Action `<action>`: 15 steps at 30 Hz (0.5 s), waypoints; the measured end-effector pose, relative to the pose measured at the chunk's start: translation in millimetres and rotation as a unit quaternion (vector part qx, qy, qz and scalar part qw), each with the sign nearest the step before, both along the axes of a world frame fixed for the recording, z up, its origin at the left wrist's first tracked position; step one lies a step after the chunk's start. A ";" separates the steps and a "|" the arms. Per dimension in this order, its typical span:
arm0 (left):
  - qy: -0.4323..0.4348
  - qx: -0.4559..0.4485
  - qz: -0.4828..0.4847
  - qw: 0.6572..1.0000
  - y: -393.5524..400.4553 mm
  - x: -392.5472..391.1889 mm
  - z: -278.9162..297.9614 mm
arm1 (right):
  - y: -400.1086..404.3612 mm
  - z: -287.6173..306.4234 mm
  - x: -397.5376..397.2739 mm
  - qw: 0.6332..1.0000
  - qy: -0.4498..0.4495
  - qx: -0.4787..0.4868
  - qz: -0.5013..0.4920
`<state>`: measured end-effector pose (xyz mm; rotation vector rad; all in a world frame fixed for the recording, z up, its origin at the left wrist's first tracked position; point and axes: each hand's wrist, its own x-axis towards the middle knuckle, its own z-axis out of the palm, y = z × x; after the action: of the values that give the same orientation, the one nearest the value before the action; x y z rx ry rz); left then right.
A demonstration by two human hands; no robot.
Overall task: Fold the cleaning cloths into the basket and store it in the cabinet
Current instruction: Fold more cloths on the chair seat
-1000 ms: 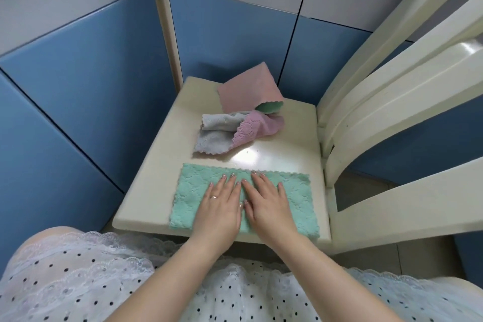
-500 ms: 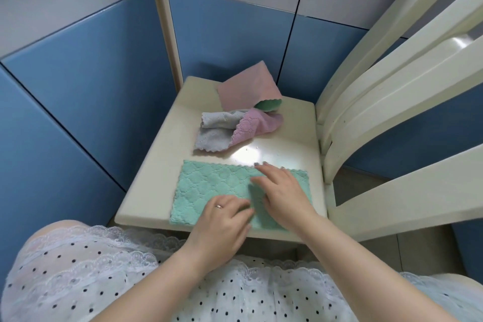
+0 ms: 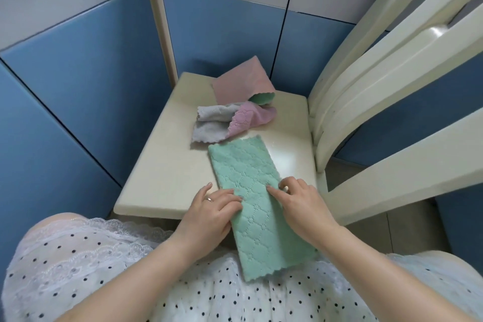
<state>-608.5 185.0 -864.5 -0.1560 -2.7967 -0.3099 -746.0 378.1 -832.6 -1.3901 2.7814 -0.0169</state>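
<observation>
A green cleaning cloth [image 3: 251, 185], folded into a long strip, lies lengthwise on the cream chair seat [image 3: 167, 178]; its near end hangs over the front edge onto my lap. My left hand [image 3: 209, 212] grips the strip's left edge at the seat's front. My right hand [image 3: 300, 201] pinches its right edge there. Behind it sit a crumpled grey cloth [image 3: 211, 125], a pink cloth [image 3: 248, 117] and a larger pink cloth [image 3: 240, 83] with a green cloth's edge [image 3: 264, 98] showing under it. No basket is in view.
The chair's cream backrest slats [image 3: 392, 65] rise on the right. Blue cabinet panels [image 3: 78, 81] close in on the left and behind. A cream post [image 3: 159, 15] stands at the seat's back left corner. My dotted white skirt [image 3: 183, 282] fills the foreground.
The green cloth lay crosswise on the seat under my flat hands; now it is turned lengthwise, gripped on both sides, with its near end over the front edge.
</observation>
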 end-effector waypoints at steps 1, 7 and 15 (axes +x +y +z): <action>0.000 -0.008 -0.008 1.000 -0.9 -0.2 0.6 | 4.2 -1.9 3.1 1.000 0.013 -0.007 -0.003; -0.022 -0.079 -0.079 0.994 -22.4 -5.7 2.1 | 23.8 -4.5 16.3 0.996 0.061 -0.045 0.041; -0.037 -0.178 -0.195 0.964 -39.6 -6.1 -16.6 | 64.9 -25.5 24.2 0.987 0.061 0.068 0.129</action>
<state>-614.6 145.4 -881.1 -0.7975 -2.8545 0.1072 -721.8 443.1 -858.1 -1.7550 2.6095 0.2673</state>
